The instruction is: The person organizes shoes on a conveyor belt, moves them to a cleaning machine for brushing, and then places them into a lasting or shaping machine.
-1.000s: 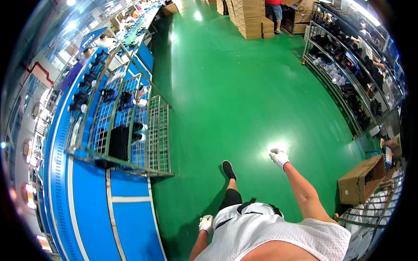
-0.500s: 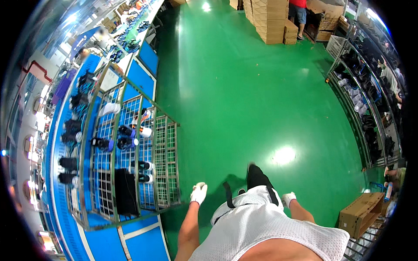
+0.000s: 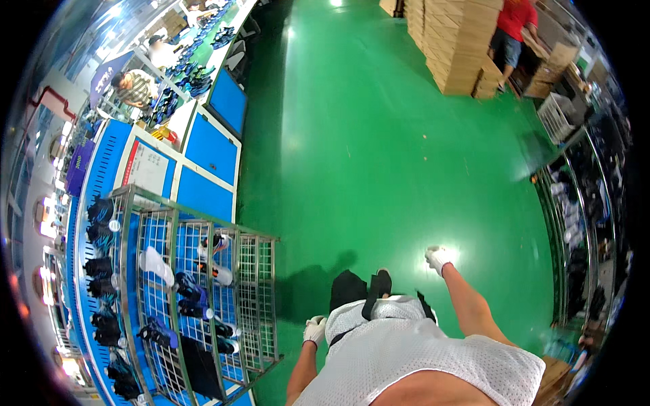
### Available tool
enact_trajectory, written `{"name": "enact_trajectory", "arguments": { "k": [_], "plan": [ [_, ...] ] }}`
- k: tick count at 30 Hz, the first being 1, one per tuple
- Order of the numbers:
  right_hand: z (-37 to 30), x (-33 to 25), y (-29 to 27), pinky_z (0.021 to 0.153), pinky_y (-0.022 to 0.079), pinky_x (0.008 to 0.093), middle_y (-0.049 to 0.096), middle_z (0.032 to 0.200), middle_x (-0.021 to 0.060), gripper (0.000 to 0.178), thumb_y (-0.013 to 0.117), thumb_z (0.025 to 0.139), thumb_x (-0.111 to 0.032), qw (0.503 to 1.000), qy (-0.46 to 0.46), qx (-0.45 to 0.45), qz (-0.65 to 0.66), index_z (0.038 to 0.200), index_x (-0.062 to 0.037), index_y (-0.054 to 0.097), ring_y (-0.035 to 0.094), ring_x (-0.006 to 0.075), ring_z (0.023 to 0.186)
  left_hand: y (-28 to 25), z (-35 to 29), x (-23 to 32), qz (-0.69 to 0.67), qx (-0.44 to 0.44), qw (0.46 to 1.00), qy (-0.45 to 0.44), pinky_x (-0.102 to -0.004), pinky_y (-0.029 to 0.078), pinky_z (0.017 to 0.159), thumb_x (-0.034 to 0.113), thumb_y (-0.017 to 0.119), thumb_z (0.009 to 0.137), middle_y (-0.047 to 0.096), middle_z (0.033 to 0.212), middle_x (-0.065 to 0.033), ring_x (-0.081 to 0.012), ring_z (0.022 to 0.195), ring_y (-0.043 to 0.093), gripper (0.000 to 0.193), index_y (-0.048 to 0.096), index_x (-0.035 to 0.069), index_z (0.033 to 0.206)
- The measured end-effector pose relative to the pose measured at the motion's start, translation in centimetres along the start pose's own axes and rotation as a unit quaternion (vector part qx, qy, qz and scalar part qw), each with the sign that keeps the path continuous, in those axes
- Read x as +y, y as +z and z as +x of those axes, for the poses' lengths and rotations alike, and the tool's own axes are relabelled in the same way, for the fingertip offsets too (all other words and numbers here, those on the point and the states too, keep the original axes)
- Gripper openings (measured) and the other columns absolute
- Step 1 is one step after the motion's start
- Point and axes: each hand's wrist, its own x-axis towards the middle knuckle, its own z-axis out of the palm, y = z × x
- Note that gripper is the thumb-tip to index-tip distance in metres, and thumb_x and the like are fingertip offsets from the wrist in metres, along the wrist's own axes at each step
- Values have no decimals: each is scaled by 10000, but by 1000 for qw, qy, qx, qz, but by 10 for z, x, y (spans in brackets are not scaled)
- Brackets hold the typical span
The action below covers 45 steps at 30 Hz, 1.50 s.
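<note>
My left hand (image 3: 314, 330), in a white glove, hangs low beside my hip, its fingers loosely bent and holding nothing I can see. Nearest to it is a metal wire rack (image 3: 257, 298) on the left, with shoes on its shelves. Farther forward on the other side, my right hand (image 3: 439, 258) swings out over the green floor (image 3: 352, 149). It also wears a white glove; its fingers are slightly apart with nothing in them. Dark shoes with purple parts (image 3: 192, 295) and a white shoe-shaped piece (image 3: 157, 266) lie on the rack.
Blue cabinets (image 3: 206, 152) run along the left, leading to a bench with shoes (image 3: 193, 81) and seated people. Stacked cardboard boxes (image 3: 450, 47) stand ahead on the right near a person in a red shirt (image 3: 518, 20). Another shoe rack (image 3: 558, 237) and a white crate (image 3: 556, 118) line the right side.
I have stepped forward: the left rack has slid down in view and the boxes look closer. My right hand has swung forward, my left hand back toward my hip.
</note>
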Motion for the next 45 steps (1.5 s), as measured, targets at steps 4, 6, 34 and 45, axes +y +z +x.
{"name": "enact_trajectory", "arguments": {
  "k": [4, 6, 34, 45],
  "plan": [
    [86, -178, -32, 540, 509, 311, 621, 813, 73, 210, 592, 880, -89, 980, 9, -24, 198, 1073, -22, 641, 597, 161, 631, -10, 73, 33, -15, -20, 999, -44, -430, 510, 1021, 517, 673, 881, 719, 1240, -179, -339, 1165, 678, 590, 695, 98, 1294],
    [127, -228, -31, 596, 576, 354, 673, 859, 119, 420, 603, 891, -147, 968, 29, -13, 251, 1279, 4, 656, 667, 212, 695, -35, 106, 79, -4, -36, 997, -61, -431, 501, 1036, 553, 680, 859, 707, 1264, -193, -352, 1194, 666, 633, 689, 112, 1312],
    [705, -715, 26, 808, 599, 489, 746, 972, 198, 189, 685, 782, -185, 867, -188, -142, -440, 913, -73, 763, 739, 349, 892, -452, 666, 523, -57, 42, 995, -73, -438, 465, 1078, 477, 629, 905, 682, 1294, -162, -330, 1233, 631, 537, 679, 106, 1289],
    [910, -1042, 31, 521, 519, 300, 602, 865, 54, 450, 617, 866, -10, 971, 68, -93, 209, 1313, -8, 557, 585, 133, 659, -521, 850, 597, -159, 91, 977, -108, -415, 527, 987, 361, 667, 937, 704, 1209, -207, -332, 1119, 681, 439, 686, 44, 1240]
  ]
}}
